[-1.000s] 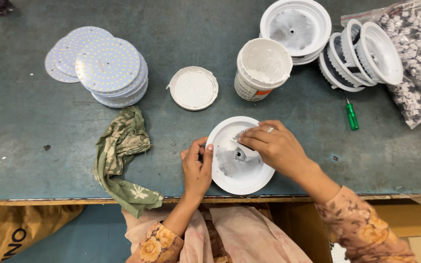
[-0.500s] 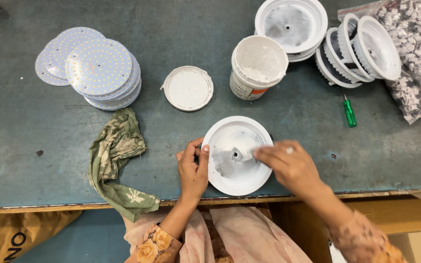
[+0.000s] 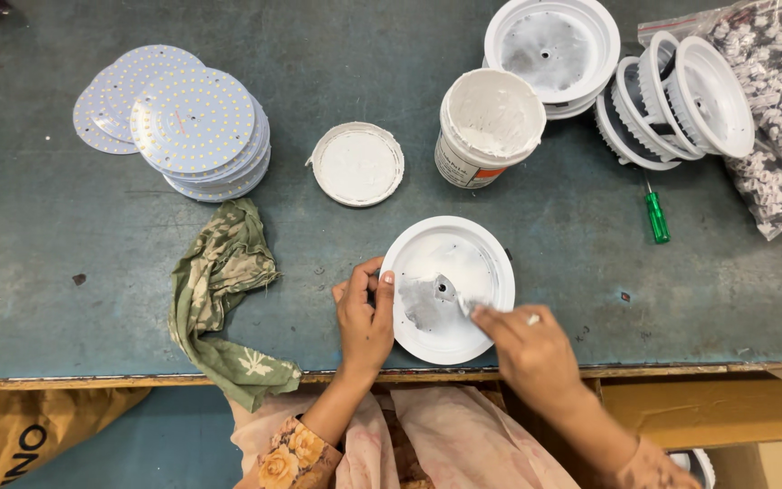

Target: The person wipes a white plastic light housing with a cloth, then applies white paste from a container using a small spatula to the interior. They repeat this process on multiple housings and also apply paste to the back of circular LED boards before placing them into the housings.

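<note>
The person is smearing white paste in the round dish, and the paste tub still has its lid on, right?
Not quite. The head view shows the tub open, with its lid lying on the table to its left. The rest holds: the right hand is smearing white paste inside the round dish while the left hand steadies its rim.

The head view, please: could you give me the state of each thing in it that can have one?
White round housing: face up, paste partly spread inside.
Left hand: gripping the housing's rim.
Right hand: spreading paste with a small tool.
Paste tub: open.
Lid: off, on the table.
Cloth: crumpled.
</note>
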